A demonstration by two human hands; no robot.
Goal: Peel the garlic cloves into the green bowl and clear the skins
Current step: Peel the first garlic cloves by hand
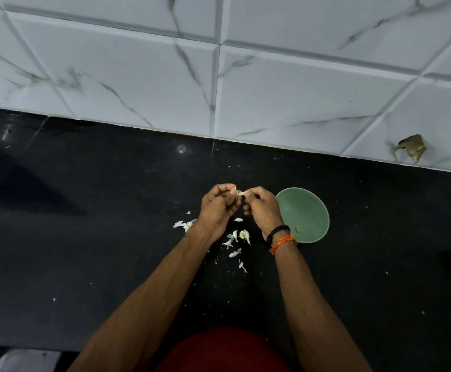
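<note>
My left hand [219, 208] and my right hand [262, 210] meet above the black counter [111, 237] and pinch one small garlic clove [240, 194] between their fingertips. A shallow green bowl [307, 210] sits just right of my right hand, with one small peeled piece [297, 228] inside near its front rim. Several loose garlic cloves and skins [239, 240] lie on the counter below my hands. More pale skins [182, 225] lie left of my left wrist.
A white marble-pattern tiled wall [219, 76] rises behind the counter. A broken hole in a tile [413, 150] shows at the right. Small white flecks are scattered over the counter. My red shirt [219, 350] fills the bottom middle.
</note>
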